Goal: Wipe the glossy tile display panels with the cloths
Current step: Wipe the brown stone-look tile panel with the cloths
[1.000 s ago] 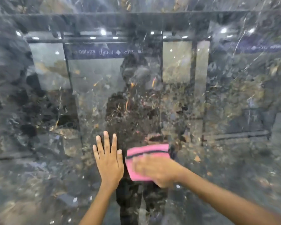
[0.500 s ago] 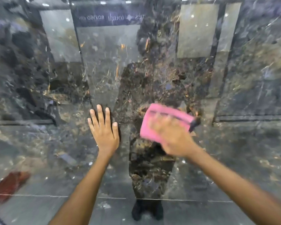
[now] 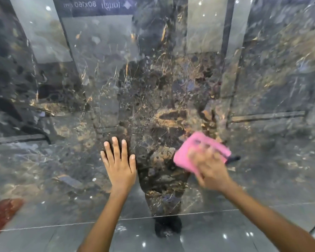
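Bare glossy panel [image 3: 171, 79] lies open above our left fingers [image 3: 115, 144] and above the pink cloth [image 3: 189, 155] under our right fingers [image 3: 207, 155]. Between the two hands a narrow strip of panel stays free; nothing projects.

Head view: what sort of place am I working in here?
Probably a tile showroom. A large glossy marble-look panel stands upright on a polished tiled floor, and it mirrors a sign giving a tile size, 80x160. The right hand presses a pink cloth on it.
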`<state>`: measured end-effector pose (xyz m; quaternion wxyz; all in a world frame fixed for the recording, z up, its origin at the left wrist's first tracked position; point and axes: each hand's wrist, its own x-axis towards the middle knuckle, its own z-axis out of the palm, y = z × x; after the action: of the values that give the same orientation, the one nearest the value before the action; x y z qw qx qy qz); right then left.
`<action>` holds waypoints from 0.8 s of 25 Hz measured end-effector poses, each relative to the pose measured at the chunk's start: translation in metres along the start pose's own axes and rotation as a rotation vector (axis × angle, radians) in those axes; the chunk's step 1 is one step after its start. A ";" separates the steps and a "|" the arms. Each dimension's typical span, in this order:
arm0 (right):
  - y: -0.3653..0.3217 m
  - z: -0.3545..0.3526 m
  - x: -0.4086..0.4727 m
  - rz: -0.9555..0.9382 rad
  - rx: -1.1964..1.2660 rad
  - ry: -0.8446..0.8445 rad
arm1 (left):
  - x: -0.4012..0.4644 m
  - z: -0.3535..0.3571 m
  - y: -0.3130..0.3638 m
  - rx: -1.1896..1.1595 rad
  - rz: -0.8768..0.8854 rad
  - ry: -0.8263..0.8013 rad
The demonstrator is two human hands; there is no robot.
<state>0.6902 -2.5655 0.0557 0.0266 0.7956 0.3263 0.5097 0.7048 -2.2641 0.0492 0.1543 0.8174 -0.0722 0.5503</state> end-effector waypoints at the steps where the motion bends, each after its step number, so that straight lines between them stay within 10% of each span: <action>1: -0.023 0.012 -0.034 -0.210 -0.025 -0.203 | -0.003 0.000 -0.006 0.006 0.026 -0.012; 4: -0.038 0.010 -0.047 -0.335 0.003 -0.313 | -0.009 0.001 -0.022 0.019 0.125 -0.011; 9: 0.006 -0.033 0.118 0.346 0.168 0.398 | -0.013 0.012 -0.027 0.058 0.151 0.063; 11: -0.018 -0.013 0.135 0.321 0.066 0.449 | -0.012 0.014 -0.029 0.069 0.154 0.094; 16: -0.096 0.052 -0.012 -0.434 0.032 -0.299 | -0.010 0.005 -0.027 0.006 0.154 0.066; 20: -0.040 0.013 0.002 -0.339 0.111 -0.151 | -0.045 -0.004 -0.048 -0.018 -0.113 0.049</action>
<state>0.6820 -2.5293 0.0355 0.0926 0.7653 0.4805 0.4182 0.6982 -2.2200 0.0008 0.1943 0.8050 -0.0272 0.5599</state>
